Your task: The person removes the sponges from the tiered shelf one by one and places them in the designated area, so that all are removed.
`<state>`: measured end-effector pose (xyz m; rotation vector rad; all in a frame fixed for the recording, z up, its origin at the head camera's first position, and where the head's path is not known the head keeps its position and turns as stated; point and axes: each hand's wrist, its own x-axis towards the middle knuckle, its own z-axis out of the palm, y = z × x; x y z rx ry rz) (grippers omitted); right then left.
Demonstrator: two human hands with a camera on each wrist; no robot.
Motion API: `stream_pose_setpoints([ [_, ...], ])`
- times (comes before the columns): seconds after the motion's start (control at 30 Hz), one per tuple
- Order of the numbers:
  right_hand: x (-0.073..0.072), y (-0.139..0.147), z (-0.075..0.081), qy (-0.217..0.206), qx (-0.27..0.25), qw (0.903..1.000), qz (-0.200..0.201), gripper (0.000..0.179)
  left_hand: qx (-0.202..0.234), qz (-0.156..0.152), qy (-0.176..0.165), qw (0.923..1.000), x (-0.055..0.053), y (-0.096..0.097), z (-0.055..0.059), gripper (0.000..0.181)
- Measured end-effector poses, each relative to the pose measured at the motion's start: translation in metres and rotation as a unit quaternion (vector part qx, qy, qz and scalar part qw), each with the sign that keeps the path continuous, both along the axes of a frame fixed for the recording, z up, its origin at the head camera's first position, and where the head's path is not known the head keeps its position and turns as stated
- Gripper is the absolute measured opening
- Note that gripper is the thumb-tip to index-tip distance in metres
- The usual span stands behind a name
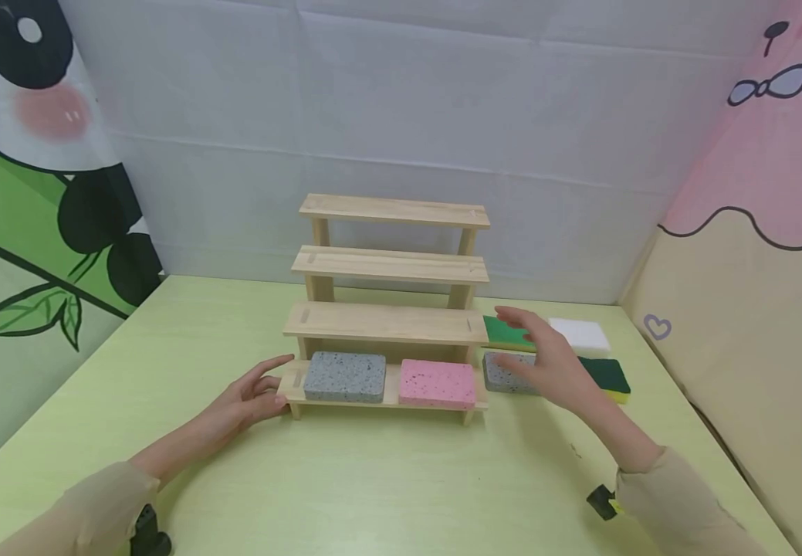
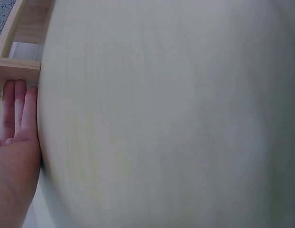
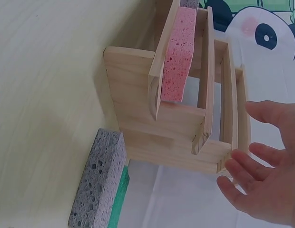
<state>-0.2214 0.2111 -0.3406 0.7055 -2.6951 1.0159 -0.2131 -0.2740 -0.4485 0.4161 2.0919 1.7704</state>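
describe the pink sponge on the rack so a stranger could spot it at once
On the table stands a wooden rack with four steps. On its lowest step, just right of the grey sponge in the head view, lies the pink sponge. Its speckled pink surface sets it apart from that grey neighbour.

Stepped rack (image 1: 387,322): bare-looking wood, smooth, matt, grain showing. Grey sponge (image 1: 345,377), pink sponge (image 1: 437,384) on it: porous, pitted, matt. Counter (image 1: 373,479): smooth, faintly streaked. Backdrop (image 1: 407,100): creased, cloth-like.
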Motion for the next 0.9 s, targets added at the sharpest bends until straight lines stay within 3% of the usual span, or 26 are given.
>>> stream_pose_setpoints([
  [0.9,0.004,-0.042,0.008,0.03,-0.029,0.9987,0.031,0.068,-0.007,0.003,-0.001,1.0,0.001,0.001,0.003,0.067],
])
